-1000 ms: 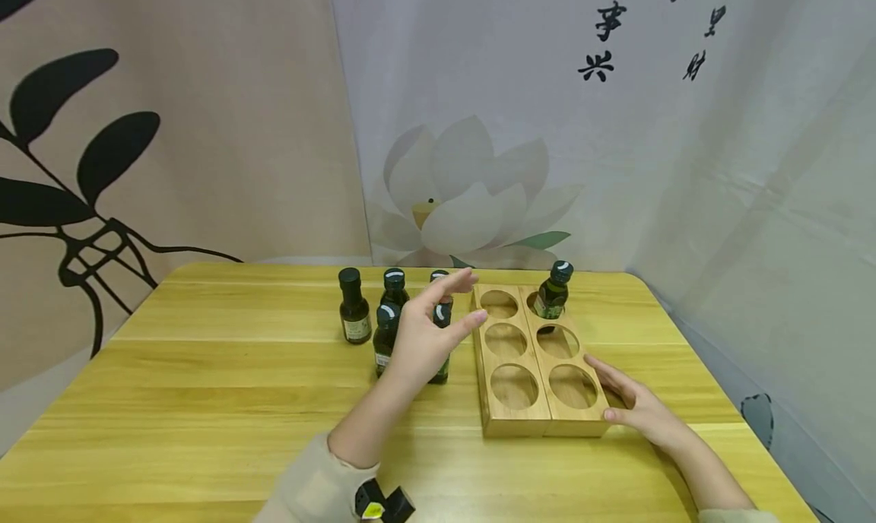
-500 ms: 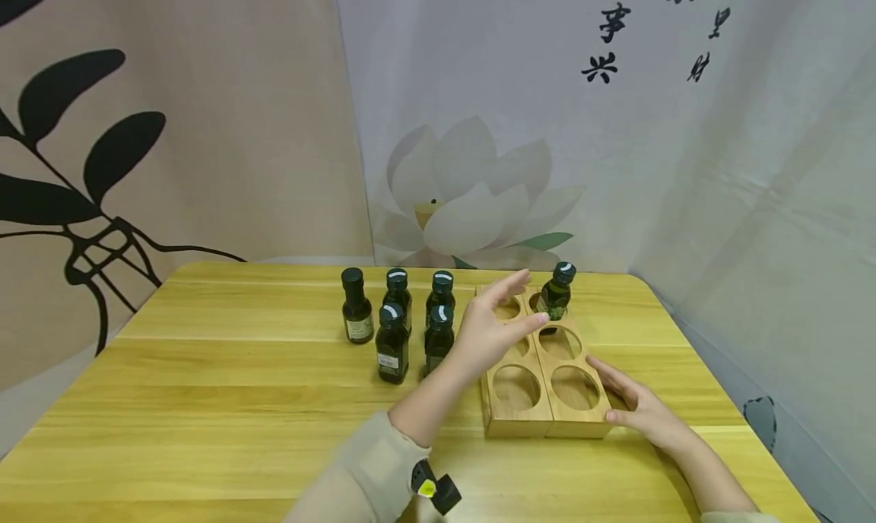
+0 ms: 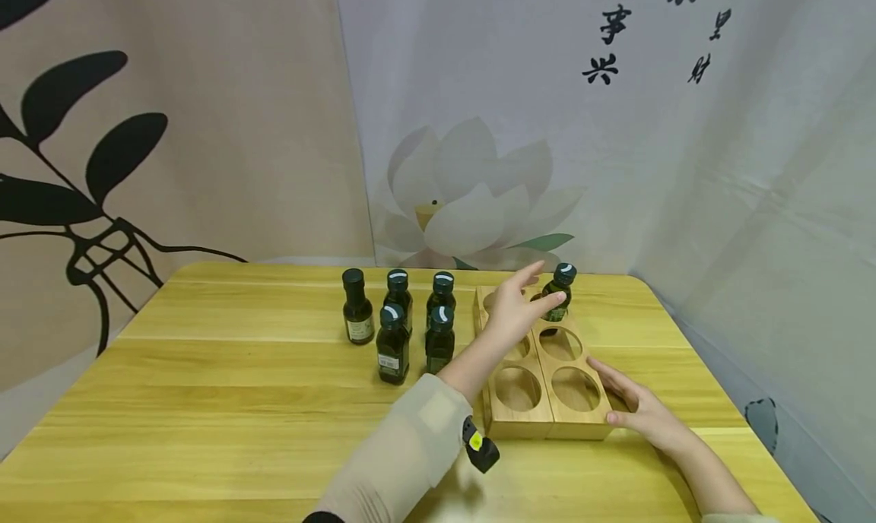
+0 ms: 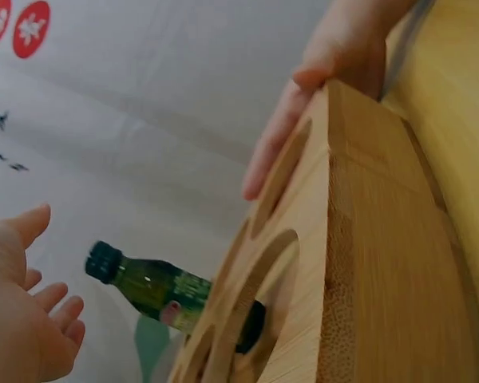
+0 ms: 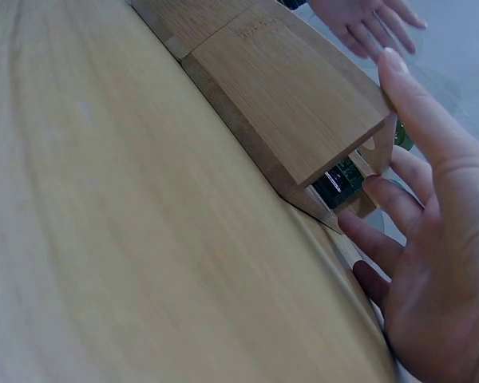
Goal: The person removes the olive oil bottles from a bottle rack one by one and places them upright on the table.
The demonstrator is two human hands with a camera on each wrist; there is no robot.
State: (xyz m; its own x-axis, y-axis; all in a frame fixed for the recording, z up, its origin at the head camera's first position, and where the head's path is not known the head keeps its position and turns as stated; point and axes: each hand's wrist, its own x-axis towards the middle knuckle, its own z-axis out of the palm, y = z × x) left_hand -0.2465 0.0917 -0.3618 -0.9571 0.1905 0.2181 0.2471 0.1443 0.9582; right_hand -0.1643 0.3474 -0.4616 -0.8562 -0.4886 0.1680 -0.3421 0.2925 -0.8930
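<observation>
A wooden rack (image 3: 516, 430) with two columns of round holes stands on the table. In its far right hole is a dark green bottle (image 3: 560, 286) with a black cap. My left hand (image 3: 508, 312) hovers over the rack's left column with fingers spread. In the left wrist view a gap separates these fingers from the bottle (image 4: 149, 286). At the rack's near right corner, my right hand (image 3: 642, 410) touches the side with extended thumb and fingers. The right wrist view shows its fingertips along the rack's open end.
Left of the rack, several dark bottles stand upright; one bottle (image 3: 392, 352) is at the front and a slimmer bottle (image 3: 357, 310) at the far left. Behind the table (image 3: 226, 401) hangs a printed cloth (image 3: 274, 128).
My left hand has moved right, from beside the standing bottles across the rack to near the bottle in the far right hole. My right hand stays at the rack's side.
</observation>
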